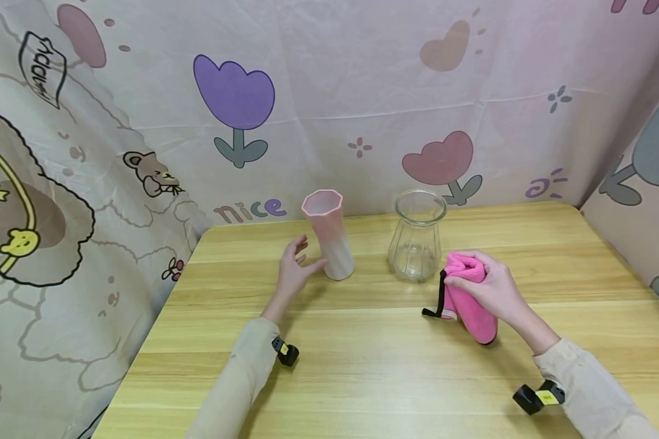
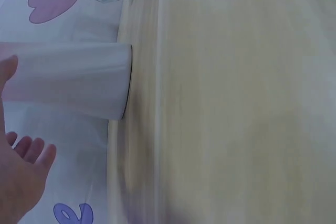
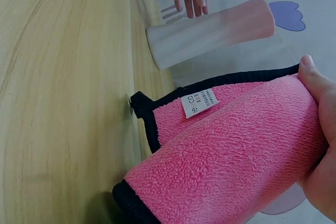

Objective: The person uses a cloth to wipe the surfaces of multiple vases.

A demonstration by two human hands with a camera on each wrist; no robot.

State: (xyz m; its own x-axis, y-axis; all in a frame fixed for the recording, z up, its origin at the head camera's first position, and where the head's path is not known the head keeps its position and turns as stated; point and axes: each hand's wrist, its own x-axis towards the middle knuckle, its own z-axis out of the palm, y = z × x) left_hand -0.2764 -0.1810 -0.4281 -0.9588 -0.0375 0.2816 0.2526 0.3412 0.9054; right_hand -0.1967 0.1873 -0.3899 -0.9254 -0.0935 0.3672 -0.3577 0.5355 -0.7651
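Cream left sleeve (image 1: 252,353): reaches in from the near edge, angled up and to the right across the wooden table (image 1: 357,378).
Left hand (image 1: 293,272): holds nothing; fingers loosely spread and slightly bent, thumb pointing right, toward the vase.
Gap from thumb to vase: very small in the head view; the thumb overlaps the vase in the left wrist view, so I cannot tell whether they touch.
Pink-and-white vase (image 1: 332,238): stands upright on the table just right of the left hand, long axis vertical, mouth up, pink at the rim and white toward the base.
Nearer hand to that vase: the left, by far; this side-on closeness to an upright body looks like the relation that matters most.
Glass vase (image 1: 415,247): also upright, flared mouth up, between the pink-and-white vase and the right hand, apart from the left hand.
Pink cloth (image 1: 472,308): bunched, black-edged, with a white label (image 3: 199,103); its long axis slopes down to the right, toward the person, and its upper end is just beside the glass vase.
Right hand (image 1: 496,289): grips the cloth, thumb on the near side; it is the closer hand to the glass vase.
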